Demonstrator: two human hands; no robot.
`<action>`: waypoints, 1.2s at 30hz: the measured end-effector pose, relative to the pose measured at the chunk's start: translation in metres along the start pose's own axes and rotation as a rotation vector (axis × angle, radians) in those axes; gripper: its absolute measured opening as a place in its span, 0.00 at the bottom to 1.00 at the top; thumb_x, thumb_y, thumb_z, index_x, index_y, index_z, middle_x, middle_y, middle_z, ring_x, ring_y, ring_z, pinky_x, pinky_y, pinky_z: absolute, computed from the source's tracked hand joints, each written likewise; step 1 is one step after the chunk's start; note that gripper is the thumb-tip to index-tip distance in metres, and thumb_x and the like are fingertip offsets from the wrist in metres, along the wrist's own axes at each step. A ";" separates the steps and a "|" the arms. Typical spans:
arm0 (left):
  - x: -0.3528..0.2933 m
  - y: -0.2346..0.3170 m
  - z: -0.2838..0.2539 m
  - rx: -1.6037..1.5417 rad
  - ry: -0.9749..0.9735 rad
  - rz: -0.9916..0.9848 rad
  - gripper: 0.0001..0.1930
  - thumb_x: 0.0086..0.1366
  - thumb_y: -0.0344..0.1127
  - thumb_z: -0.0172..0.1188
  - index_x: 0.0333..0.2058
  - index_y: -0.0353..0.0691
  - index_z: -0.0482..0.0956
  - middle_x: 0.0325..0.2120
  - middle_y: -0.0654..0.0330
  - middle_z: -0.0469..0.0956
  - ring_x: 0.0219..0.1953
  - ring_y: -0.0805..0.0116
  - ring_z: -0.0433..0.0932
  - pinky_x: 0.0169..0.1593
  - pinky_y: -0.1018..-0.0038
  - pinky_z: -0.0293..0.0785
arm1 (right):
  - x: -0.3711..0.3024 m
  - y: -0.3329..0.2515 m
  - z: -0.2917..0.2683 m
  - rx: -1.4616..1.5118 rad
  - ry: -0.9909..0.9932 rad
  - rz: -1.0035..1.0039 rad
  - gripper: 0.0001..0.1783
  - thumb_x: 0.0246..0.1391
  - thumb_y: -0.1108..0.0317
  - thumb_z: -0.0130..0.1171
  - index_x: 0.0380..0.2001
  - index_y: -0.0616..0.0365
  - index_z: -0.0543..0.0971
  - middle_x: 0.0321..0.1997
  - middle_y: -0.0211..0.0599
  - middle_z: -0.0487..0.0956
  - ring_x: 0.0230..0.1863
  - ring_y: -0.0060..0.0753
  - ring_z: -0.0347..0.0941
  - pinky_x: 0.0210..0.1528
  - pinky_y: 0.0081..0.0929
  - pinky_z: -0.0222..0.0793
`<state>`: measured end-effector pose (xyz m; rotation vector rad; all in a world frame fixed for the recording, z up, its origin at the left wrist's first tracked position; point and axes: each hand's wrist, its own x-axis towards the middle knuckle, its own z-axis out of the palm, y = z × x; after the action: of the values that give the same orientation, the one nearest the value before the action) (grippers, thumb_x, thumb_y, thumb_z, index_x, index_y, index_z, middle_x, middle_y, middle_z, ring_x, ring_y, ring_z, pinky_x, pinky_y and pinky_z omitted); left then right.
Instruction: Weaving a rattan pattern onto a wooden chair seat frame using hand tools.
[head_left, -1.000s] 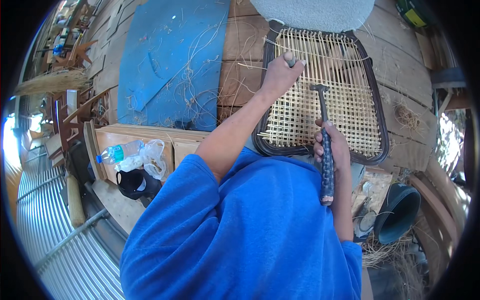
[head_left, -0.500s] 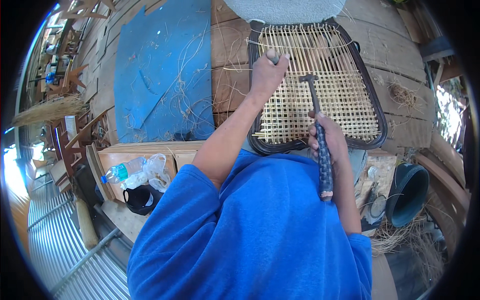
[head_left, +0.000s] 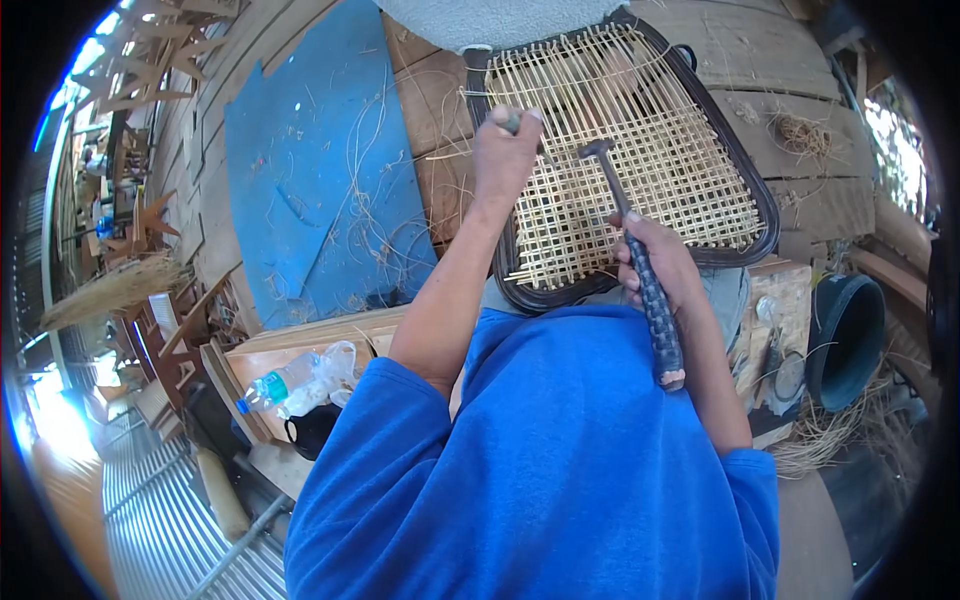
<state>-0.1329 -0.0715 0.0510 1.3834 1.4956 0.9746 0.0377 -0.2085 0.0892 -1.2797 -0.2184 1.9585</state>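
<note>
My right hand (head_left: 662, 262) is wrapped round the dark, braided-looking grip of a hammer (head_left: 655, 310). The hammer's small metal head lies over the weave, just right of my left hand (head_left: 503, 165). Closed in that left hand is an awl-like tool (head_left: 511, 122) with a short greenish-grey handle; a thin shaft seems to reach down to the weave, its tip unclear. Under both hands is a cane-woven panel (head_left: 640, 195) in a dark rounded frame (head_left: 765, 215). The near part is a crossed grid; at the far end mostly lengthwise strands show.
Left lies a blue sheet (head_left: 310, 180) strewn with loose cane strands. A plastic bottle (head_left: 268, 390) and a clear bag (head_left: 325, 375) rest on a wooden box. Beyond the frame is a pale grey rounded surface (head_left: 480, 15). A dark bucket (head_left: 845, 345) stands at right, near cane scraps (head_left: 820, 440).
The whole view has turned, so the frame looks tilted. The hammer's head now sits slightly closer to my left hand. Both hands keep their grips.
</note>
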 end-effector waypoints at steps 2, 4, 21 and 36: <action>0.006 -0.004 -0.007 -0.018 -0.006 0.021 0.11 0.59 0.39 0.57 0.25 0.38 0.73 0.17 0.67 0.70 0.15 0.83 0.61 0.20 0.82 0.58 | 0.003 -0.004 -0.002 0.007 0.017 -0.011 0.18 0.60 0.58 0.42 0.46 0.62 0.66 0.20 0.26 0.66 0.10 0.17 0.60 0.07 0.16 0.56; 0.007 -0.005 -0.010 -0.034 -0.020 0.010 0.10 0.60 0.39 0.56 0.26 0.38 0.73 0.17 0.68 0.70 0.14 0.83 0.59 0.17 0.83 0.56 | 0.005 -0.006 -0.002 0.015 0.023 -0.016 0.18 0.60 0.59 0.42 0.46 0.62 0.66 0.20 0.26 0.66 0.10 0.17 0.60 0.07 0.17 0.57; -0.008 0.005 -0.003 0.090 -0.029 0.026 0.11 0.57 0.38 0.59 0.25 0.36 0.72 0.16 0.66 0.71 0.19 0.80 0.66 0.24 0.79 0.65 | -0.004 -0.007 0.000 -0.031 -0.015 0.039 0.19 0.59 0.60 0.45 0.45 0.65 0.67 0.18 0.26 0.67 0.10 0.17 0.61 0.07 0.17 0.57; -0.107 0.024 -0.015 -0.573 -0.529 -0.140 0.11 0.65 0.36 0.45 0.40 0.36 0.69 0.45 0.52 0.71 0.30 0.73 0.75 0.32 0.82 0.72 | -0.178 0.151 -0.167 -1.067 1.129 -0.349 0.17 0.52 0.67 0.51 0.43 0.66 0.70 0.26 0.45 0.72 0.27 0.37 0.70 0.33 0.32 0.66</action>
<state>-0.1368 -0.1765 0.0869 0.9941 0.8175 0.7817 0.1365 -0.4764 0.0566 -2.5605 -0.8741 0.5106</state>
